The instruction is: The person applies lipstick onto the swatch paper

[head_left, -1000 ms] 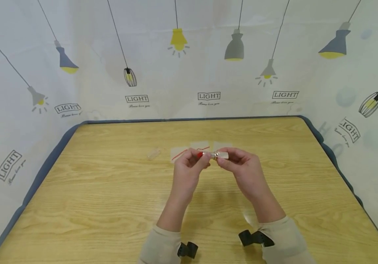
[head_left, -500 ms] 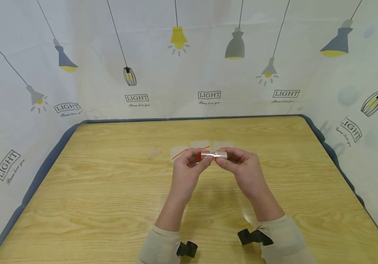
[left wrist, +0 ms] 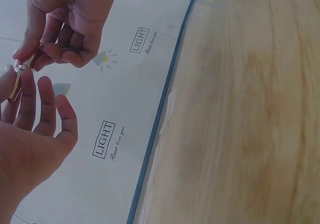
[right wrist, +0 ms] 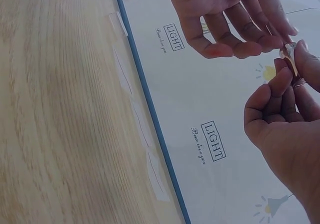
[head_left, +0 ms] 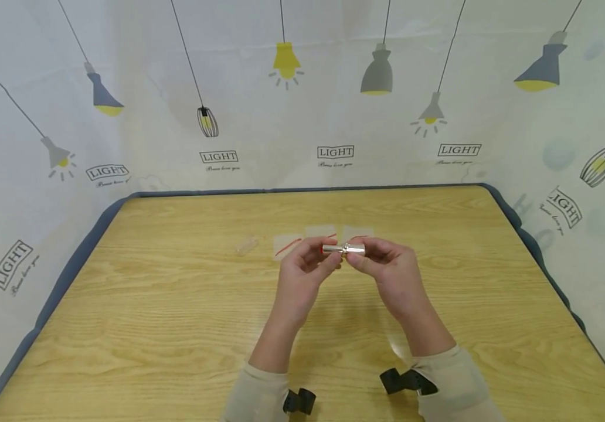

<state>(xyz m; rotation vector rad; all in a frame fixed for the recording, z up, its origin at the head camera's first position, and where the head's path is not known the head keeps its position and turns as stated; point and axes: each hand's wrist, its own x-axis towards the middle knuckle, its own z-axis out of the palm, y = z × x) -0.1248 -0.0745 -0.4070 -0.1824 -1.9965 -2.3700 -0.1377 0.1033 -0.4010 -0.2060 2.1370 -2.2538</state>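
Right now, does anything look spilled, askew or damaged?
No spill; visible parts of the shiny metallic lipstick tube look intact. The leftmost pale, red-streaked square sheet sits lower in the head view than the other two sheets, leaving their row askew.

lipstick (head_left: 354, 249): silver | table (head_left: 176, 310): yellowish woodgrain | papers (head_left: 282, 242): whitish, red-streaked

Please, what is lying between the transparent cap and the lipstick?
In the head view, the leftmost red-marked paper, then part of the left hand.
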